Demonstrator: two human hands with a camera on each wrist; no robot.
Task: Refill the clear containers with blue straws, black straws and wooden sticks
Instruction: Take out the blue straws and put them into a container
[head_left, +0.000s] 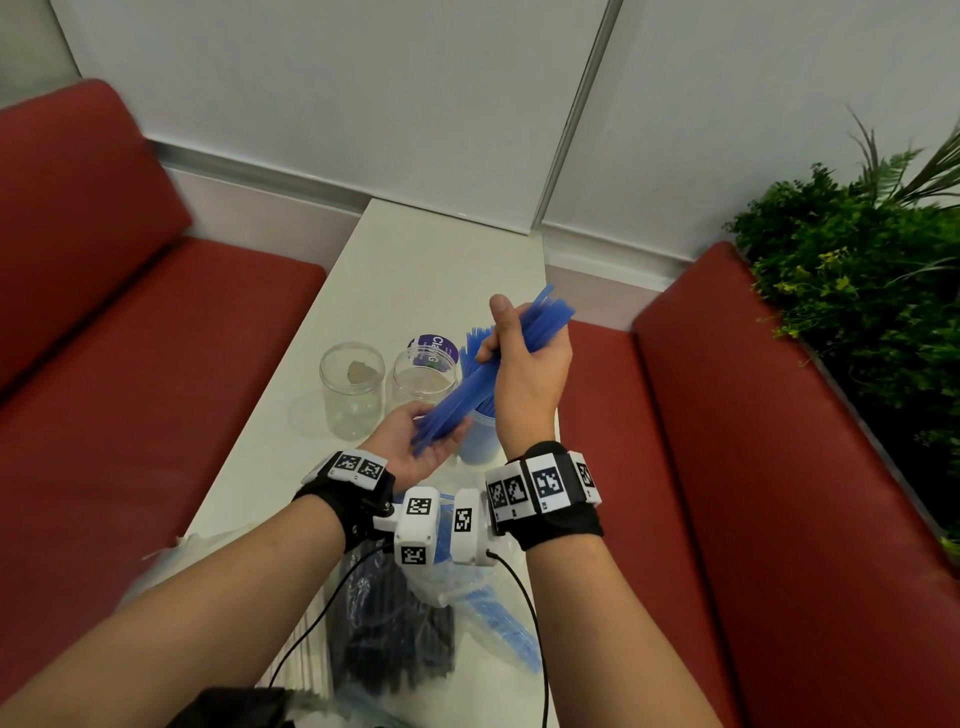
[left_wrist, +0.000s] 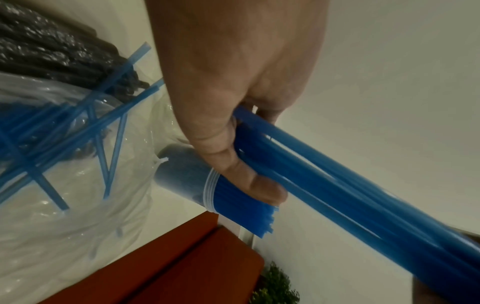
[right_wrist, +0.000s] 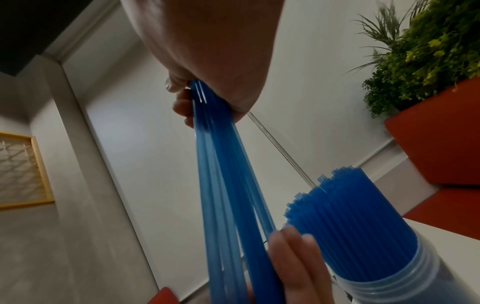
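Observation:
A loose bundle of blue straws (head_left: 460, 397) slants above the table. My right hand (head_left: 506, 338) grips its upper part in a fist (right_wrist: 187, 98). My left hand (head_left: 434, 434) lies palm up under the lower ends, with thumb and fingers (right_wrist: 293, 257) closed loosely round them (left_wrist: 259, 154). Right behind the hands stands a clear container (head_left: 480, 441) packed with blue straws (right_wrist: 363, 222). Two more clear containers stand to its left, one in the middle (head_left: 426, 379) and one at the far left (head_left: 352, 395); neither holds straws or sticks.
A purple lid (head_left: 434, 344) lies behind the middle container. Near me on the white table (head_left: 415, 260) lie a clear bag of black straws (head_left: 395, 639) and a bag of blue straws (head_left: 501, 623). Red benches (head_left: 130, 415) flank the table, and plants (head_left: 857, 270) stand at right.

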